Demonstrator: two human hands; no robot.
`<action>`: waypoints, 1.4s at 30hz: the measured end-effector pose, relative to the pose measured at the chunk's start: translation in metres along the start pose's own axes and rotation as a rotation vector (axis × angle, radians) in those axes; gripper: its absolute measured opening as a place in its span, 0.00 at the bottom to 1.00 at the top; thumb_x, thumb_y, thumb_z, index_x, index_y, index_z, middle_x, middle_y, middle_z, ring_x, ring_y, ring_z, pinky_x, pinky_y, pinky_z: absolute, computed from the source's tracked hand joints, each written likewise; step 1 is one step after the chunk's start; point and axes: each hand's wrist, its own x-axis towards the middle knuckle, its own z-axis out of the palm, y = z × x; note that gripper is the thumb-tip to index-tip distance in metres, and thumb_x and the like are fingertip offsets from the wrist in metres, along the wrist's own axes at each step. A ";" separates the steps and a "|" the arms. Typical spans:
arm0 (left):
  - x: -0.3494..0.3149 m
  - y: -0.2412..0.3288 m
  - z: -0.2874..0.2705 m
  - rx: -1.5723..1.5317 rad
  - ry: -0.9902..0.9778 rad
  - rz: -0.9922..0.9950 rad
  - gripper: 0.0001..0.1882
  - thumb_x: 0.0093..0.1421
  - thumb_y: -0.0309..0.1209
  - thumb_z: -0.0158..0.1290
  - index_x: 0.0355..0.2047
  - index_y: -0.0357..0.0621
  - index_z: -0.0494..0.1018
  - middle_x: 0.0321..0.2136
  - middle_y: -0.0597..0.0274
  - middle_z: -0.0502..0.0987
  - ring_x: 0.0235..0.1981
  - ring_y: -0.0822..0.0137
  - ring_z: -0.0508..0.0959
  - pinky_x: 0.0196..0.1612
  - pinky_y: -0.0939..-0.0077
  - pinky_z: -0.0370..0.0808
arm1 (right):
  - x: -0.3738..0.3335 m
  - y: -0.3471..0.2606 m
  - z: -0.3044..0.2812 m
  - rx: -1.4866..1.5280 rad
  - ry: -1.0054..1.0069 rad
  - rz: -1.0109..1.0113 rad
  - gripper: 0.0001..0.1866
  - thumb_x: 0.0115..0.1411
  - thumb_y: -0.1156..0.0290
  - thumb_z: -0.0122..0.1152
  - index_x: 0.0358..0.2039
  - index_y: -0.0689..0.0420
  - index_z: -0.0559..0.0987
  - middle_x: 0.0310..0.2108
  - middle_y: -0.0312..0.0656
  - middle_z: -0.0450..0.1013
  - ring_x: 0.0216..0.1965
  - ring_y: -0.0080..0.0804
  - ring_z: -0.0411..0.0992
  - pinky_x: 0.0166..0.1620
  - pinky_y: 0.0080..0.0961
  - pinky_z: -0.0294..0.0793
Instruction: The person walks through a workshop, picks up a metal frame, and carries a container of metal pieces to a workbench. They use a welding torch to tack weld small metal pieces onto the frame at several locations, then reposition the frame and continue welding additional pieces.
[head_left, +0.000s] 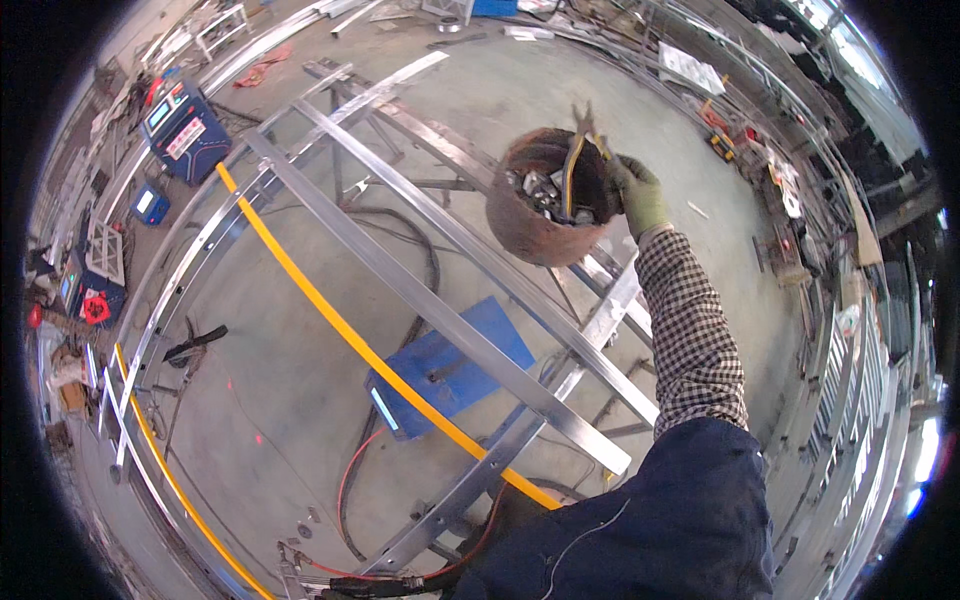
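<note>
My right hand [640,193], in a greenish work glove, is closed at the right-hand rim of a rusty round metal pot [545,235]. Small pieces of metal [541,190] lie inside the pot. A plier-like tool [573,165] with yellow and black handles stands up in it, jaws upward, close to my fingers. Beneath the pot are the long metal bars of a frame [480,255]. My right arm reaches forward in a checked sleeve. My left hand is out of view.
A yellow strip [330,315] runs along the frame. Under the bars sits a blue box [460,365] among dark cables. A dark blue machine [185,130] stands at the far left. Metal stock [850,390] and a yellow-black power tool [720,147] lie along the right.
</note>
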 end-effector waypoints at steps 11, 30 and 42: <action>0.014 0.003 0.025 0.002 -0.038 -0.050 0.29 0.76 0.53 0.45 0.60 0.39 0.59 0.43 0.44 0.73 0.39 0.51 0.74 0.43 0.52 0.77 | -0.012 0.080 -0.161 -0.160 0.746 0.108 0.26 0.69 0.49 0.66 0.49 0.64 0.81 0.28 0.39 0.77 0.22 0.26 0.73 0.24 0.25 0.70; 0.014 -0.045 -0.002 0.007 0.082 -0.155 0.31 0.75 0.48 0.53 0.66 0.37 0.62 0.59 0.45 0.69 0.55 0.53 0.72 0.55 0.54 0.75 | -0.034 0.024 -0.094 -1.012 0.239 -0.088 0.20 0.67 0.57 0.61 0.54 0.54 0.84 0.51 0.54 0.82 0.55 0.52 0.80 0.58 0.43 0.78; 0.008 -0.036 0.017 -0.098 0.187 -0.065 0.25 0.75 0.46 0.53 0.60 0.39 0.66 0.49 0.57 0.73 0.44 0.64 0.74 0.44 0.63 0.77 | 0.047 0.044 0.091 -1.141 -0.610 0.277 0.28 0.78 0.53 0.43 0.70 0.52 0.73 0.70 0.50 0.69 0.71 0.41 0.67 0.71 0.35 0.64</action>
